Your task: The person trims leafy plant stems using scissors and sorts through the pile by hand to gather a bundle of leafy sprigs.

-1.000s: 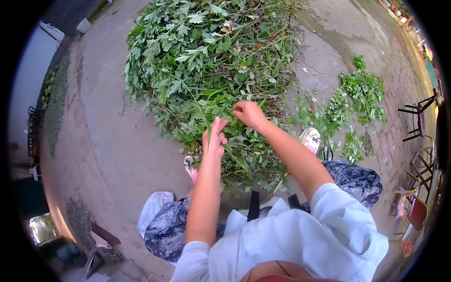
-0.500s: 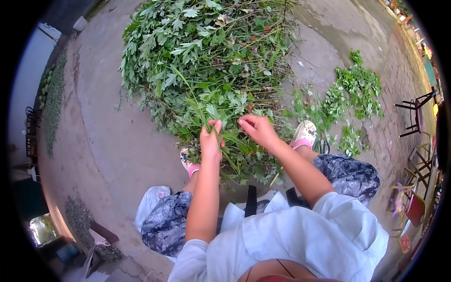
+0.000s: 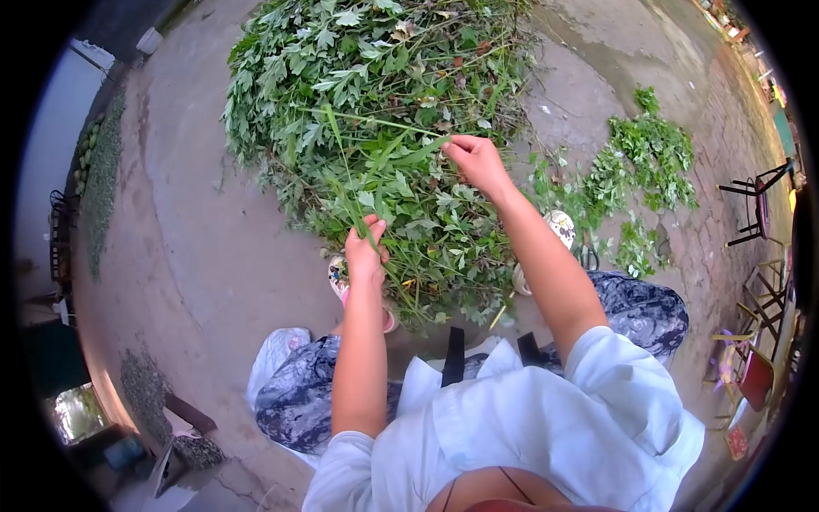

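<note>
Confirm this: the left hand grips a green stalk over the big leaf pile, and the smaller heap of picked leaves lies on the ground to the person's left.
Wrong side. In the head view the smaller heap lies to the person's right. The left hand does grip a green stalk over the big leaf pile.

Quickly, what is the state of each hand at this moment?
Left hand: closed, holding a green stem.
Right hand: closed, pinching a long leaf of that stem.

Bare concrete ground (image 3: pixel 188 222) lies open leftward; the leafy pile (image 3: pixel 375 94) blocks ahead, scattered sprigs (image 3: pixel 640 162) rightward.
</note>
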`<state>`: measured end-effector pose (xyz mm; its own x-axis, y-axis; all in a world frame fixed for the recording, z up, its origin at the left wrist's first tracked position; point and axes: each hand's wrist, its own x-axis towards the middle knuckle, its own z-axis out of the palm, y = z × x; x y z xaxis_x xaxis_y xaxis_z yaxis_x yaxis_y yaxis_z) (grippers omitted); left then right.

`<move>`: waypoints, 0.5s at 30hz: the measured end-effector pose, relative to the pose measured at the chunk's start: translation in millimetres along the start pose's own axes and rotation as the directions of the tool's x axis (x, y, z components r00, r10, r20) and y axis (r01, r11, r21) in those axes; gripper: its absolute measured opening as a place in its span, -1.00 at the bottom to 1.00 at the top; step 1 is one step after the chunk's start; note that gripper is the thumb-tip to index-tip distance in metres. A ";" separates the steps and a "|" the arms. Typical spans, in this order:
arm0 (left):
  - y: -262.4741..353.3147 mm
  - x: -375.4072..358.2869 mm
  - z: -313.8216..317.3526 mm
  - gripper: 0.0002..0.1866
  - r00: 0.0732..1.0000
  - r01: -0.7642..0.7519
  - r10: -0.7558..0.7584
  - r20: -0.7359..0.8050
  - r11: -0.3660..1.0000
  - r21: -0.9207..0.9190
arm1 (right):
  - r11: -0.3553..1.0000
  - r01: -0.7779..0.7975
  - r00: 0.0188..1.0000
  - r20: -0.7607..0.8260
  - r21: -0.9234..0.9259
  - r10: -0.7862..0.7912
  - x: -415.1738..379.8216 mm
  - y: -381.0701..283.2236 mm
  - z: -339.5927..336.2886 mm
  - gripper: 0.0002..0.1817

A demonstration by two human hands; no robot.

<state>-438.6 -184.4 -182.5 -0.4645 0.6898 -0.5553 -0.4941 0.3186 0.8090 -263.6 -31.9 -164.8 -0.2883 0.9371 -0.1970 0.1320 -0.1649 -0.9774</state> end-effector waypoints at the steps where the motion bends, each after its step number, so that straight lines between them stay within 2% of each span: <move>1: -0.8 5.3 -2.0 -0.70 1.000 0.007 -0.007 0.002 1.000 -0.003 | 0.994 0.038 0.999 -0.009 0.098 -0.037 -10.9 -18.2 -10.6 -0.71; 3: -3.4 17.3 -5.3 -0.70 1.000 0.002 -0.002 0.009 1.000 0.021 | 0.992 0.101 0.992 -0.082 0.080 -0.094 -22.9 -32.9 -35.8 -0.76; 4: -2.5 19.5 -5.2 -0.69 1.000 -0.007 0.007 0.013 0.999 0.048 | 0.974 0.224 0.971 -0.083 -0.023 -0.225 -35.5 -52.1 -43.5 -0.76; 6: 0.0 20.7 -5.0 -0.70 1.000 -0.010 0.010 0.010 0.999 0.047 | 0.986 0.073 0.997 0.004 0.148 -0.074 -45.7 -58.4 -62.2 -0.74; 7: 2.4 19.9 -4.2 -0.71 0.998 -0.067 0.069 -0.017 0.994 0.091 | 0.987 0.068 0.998 0.007 0.145 -0.070 -49.6 -56.9 -70.4 -0.74; 9: 10.8 11.6 -1.2 -0.75 0.984 -0.142 0.161 -0.081 0.970 0.199 | 1.000 -0.028 0.983 0.182 -0.010 0.029 -55.5 -54.3 -80.6 -0.72; 10: 15.4 7.6 -1.7 -0.75 0.983 -0.140 0.160 -0.086 0.970 0.199 | 0.999 -0.031 0.982 0.186 -0.010 0.032 -58.7 -52.3 -77.8 -0.72; 12: 24.2 1.5 -4.3 -0.82 0.984 -0.159 0.171 -0.056 0.972 0.170 | 0.981 -0.063 0.971 0.214 -0.184 0.102 -66.6 -42.0 -66.5 -0.73; 13: 30.3 -5.0 -4.5 -0.90 0.974 -0.227 0.222 0.050 0.968 0.107 | 0.993 -0.044 0.970 0.232 -0.106 0.068 -70.3 -34.5 -58.1 -0.74; 15: 39.2 -16.0 -5.2 -0.90 0.983 -0.176 0.171 0.071 0.983 0.059 | 0.994 0.030 0.982 0.190 -0.108 -0.009 -80.1 -24.2 -32.8 -0.73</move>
<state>-454.4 -186.4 -142.9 -0.4886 0.7789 -0.3932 -0.3602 0.2304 0.9040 -212.6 -92.8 -122.9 -0.4643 0.8630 -0.1989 0.2252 -0.1022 -0.9689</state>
